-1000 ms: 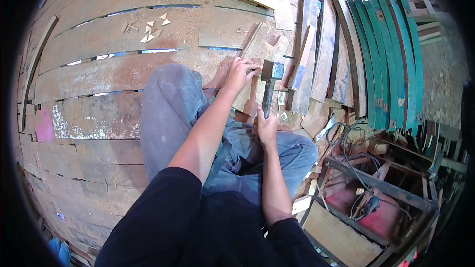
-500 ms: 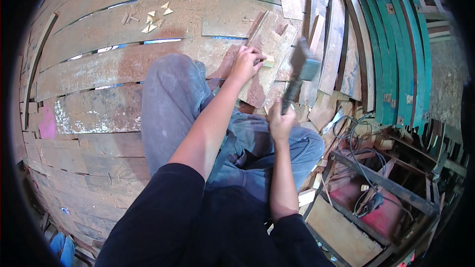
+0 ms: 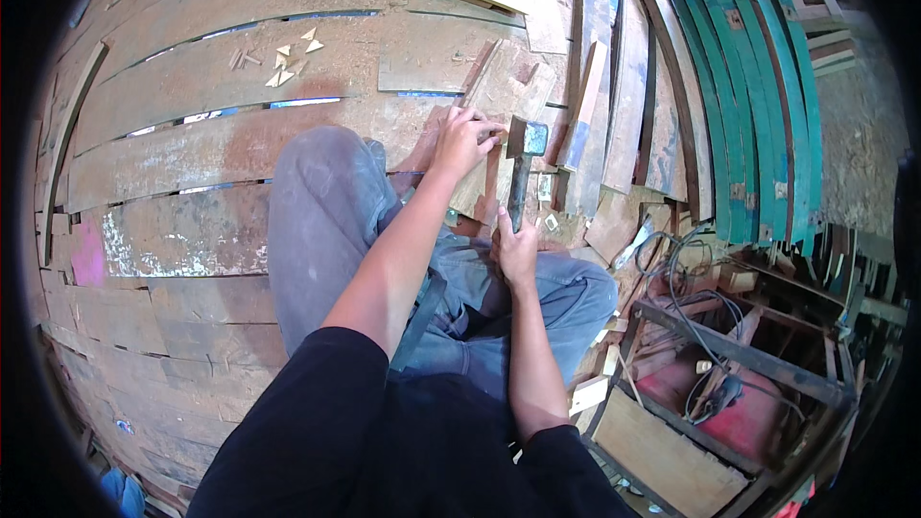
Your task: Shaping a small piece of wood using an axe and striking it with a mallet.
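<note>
My right hand [image 3: 518,251] is closed round the dark handle of a hammer [image 3: 529,138]. Its squarish metal head, with a worn pale-blue face, is just right of my left fingertips. My left hand [image 3: 463,146] has its fingers pinched together on a small light wood piece [image 3: 504,138]. The hammer head covers much of this piece, so its shape is unclear. Beneath it lies a worn wooden board [image 3: 523,86] with a notched far end, on the floor in front of my crossed legs.
Small wooden triangles [image 3: 281,78] and short pegs [image 3: 244,59] lie on the plank floor [image 3: 192,240] at far left. Long planks [image 3: 587,86] and green-painted slats [image 3: 758,115] stretch along the right. A metal frame [image 3: 743,350] with cables [image 3: 679,269] stands at near right.
The hammer has come left and slightly down, from beyond the board's right edge to beside my left fingers. My left hand keeps its pinch. The whole view has shifted slightly.
</note>
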Demonstrator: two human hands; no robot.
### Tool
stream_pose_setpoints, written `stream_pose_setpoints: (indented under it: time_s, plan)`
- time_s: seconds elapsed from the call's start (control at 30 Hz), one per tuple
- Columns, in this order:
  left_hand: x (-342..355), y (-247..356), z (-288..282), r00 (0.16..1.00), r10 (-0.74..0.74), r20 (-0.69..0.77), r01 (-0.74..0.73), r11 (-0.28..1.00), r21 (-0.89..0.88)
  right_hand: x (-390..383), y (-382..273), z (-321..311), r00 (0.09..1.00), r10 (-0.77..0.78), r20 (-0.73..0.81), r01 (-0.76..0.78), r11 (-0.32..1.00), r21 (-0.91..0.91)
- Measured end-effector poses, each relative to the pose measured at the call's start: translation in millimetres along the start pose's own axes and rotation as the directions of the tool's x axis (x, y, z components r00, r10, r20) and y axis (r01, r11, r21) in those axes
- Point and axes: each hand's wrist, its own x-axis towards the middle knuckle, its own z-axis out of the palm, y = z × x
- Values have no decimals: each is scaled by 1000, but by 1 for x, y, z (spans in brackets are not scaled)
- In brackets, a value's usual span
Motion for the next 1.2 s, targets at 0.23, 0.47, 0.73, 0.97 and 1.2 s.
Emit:
stream_pose_setpoints:
  time_s: [0.23,0.47,0.73,0.97,1.2]
  plan:
    - [-3,4,0,999,22,-23,-20,997,68,-6,-6,2,1000,-16,-19,16,1000,-9]
    - [-2,9,-3,1000,-26,9,26,998,61,-6,-2,4,999,41,2,-41,994,105]
    - [-1,21,-2,997,-56,51,47,987,152,-13,0,7,1000,11,-28,-7,986,166]
    - [-2,15,-3,997,-32,67,19,982,190,-19,-39,4,958,-236,-164,267,942,203]
    - [-2,-2,5,998,55,-42,-56,998,-40,-18,-19,4,998,4,-58,12,961,275]
